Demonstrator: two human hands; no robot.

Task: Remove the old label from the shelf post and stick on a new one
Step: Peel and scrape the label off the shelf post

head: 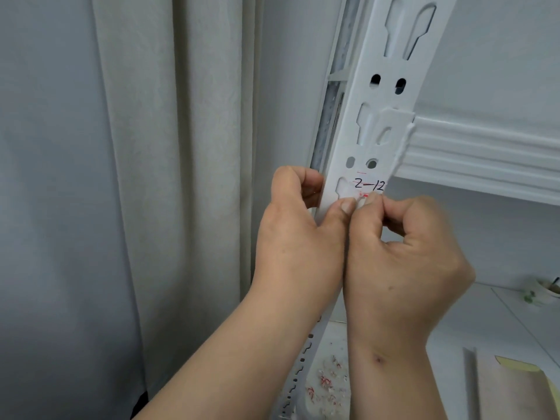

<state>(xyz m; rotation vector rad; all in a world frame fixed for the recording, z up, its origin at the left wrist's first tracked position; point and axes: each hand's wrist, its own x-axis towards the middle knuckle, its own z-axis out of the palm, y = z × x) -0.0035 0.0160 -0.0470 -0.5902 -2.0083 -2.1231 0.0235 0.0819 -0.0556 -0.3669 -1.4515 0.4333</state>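
A white slotted shelf post (391, 95) rises through the middle of the view. A white label (369, 185) marked "2-12" in black, with thin red lines, is stuck on it just below the shelf beam. My left hand (300, 225) grips the post from the left, its thumb pressed on the post's front below the label. My right hand (403, 253) has curled fingers, and its fingertips pinch the label's lower edge, where a red strip shows.
A white shelf beam (485, 153) runs right from the post. On the lower shelf lie small red and white paper scraps (327, 383), a beige sheet (515, 389) and a tape roll (542, 291). A grey curtain (136, 177) hangs at left.
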